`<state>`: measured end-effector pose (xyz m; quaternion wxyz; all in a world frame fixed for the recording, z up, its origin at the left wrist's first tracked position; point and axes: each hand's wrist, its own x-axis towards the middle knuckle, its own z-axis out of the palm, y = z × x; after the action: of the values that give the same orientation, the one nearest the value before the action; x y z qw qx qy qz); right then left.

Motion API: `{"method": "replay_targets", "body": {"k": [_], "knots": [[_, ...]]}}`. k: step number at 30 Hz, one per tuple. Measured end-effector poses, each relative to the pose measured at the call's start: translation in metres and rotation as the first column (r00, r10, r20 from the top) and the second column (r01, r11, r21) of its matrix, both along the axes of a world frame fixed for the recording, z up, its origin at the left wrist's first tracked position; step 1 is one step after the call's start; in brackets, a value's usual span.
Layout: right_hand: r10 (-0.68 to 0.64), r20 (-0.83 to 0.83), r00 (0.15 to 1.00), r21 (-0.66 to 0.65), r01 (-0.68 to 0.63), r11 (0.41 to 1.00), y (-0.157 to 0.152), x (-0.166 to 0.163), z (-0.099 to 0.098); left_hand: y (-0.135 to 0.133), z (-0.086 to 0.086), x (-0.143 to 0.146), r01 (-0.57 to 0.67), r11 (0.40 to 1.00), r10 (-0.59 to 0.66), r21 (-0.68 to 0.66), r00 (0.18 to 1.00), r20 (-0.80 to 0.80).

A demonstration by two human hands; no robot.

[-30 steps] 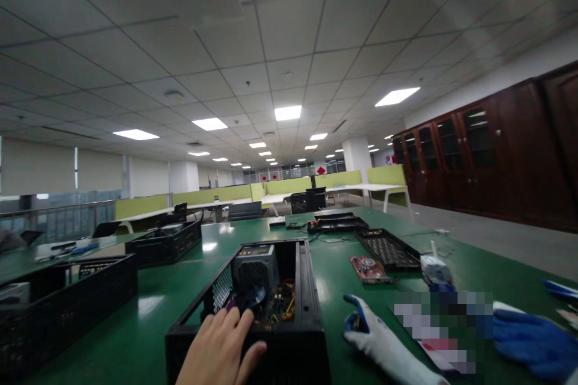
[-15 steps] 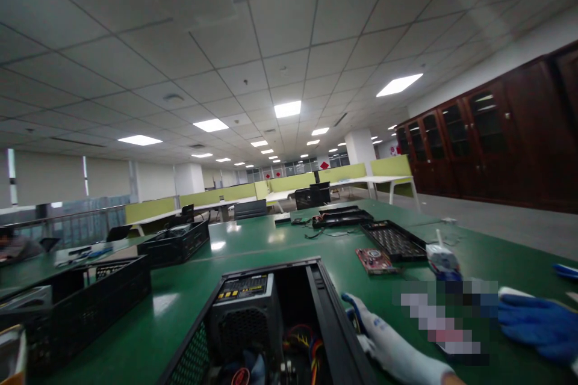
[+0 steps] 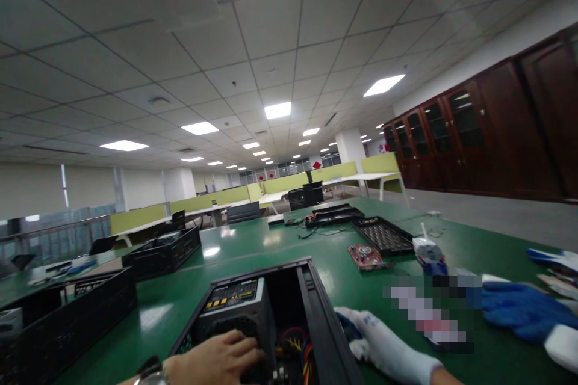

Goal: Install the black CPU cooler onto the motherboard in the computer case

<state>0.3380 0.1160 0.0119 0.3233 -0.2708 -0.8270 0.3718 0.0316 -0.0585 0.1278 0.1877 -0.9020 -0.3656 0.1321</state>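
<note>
An open black computer case (image 3: 316, 319) lies on the green table (image 3: 253, 246) in front of me. My bare left hand (image 3: 217, 361), a watch on its wrist, reaches into the case. Its fingers lie stretched over the near side of the grey power supply (image 3: 235, 307) and hold nothing. Coloured wires (image 3: 298, 343) show to the right of that hand. My right hand (image 3: 383, 349), in a white glove, rests flat on the table against the case's right wall with nothing in it.
Another person's blue-gloved hand (image 3: 519, 310) lies on the table at the right. A red circuit board (image 3: 363, 255), a black perforated panel (image 3: 383, 234) and a small packet (image 3: 428, 251) lie beyond. Black crates (image 3: 67, 319) (image 3: 165, 252) stand on the left.
My left hand has come back into view and settled on the power supply. The camera has shifted slightly; my gloved right hand stays beside the case.
</note>
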Motion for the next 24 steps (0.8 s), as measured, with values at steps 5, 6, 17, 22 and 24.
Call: {"method": "replay_targets", "body": {"k": [5,6,17,22,24], "knots": [[-0.121,-0.108,0.987,-0.172,0.101,0.98,0.008,-0.004,-0.007,-0.002,0.027,0.021,0.05,0.999,-0.048,0.018,0.994,-0.096],[-0.145,-0.099,0.985,-0.124,0.132,0.983,0.01,-0.003,-0.005,-0.005,0.034,0.024,0.033,0.999,-0.031,0.017,0.994,-0.107],[-0.461,0.001,0.887,0.258,0.445,0.858,0.006,0.022,0.082,-0.065,0.097,-0.016,-0.302,0.931,0.363,-0.206,0.826,0.431],[-0.145,0.148,0.978,0.373,0.081,0.924,-0.054,-0.027,0.173,-0.086,0.107,-0.026,-0.288,0.938,0.347,-0.193,0.752,0.56],[0.002,0.28,0.96,0.361,-0.107,0.926,-0.079,-0.063,0.185,-0.092,0.106,-0.029,-0.282,0.941,0.337,-0.185,0.746,0.575]]}}
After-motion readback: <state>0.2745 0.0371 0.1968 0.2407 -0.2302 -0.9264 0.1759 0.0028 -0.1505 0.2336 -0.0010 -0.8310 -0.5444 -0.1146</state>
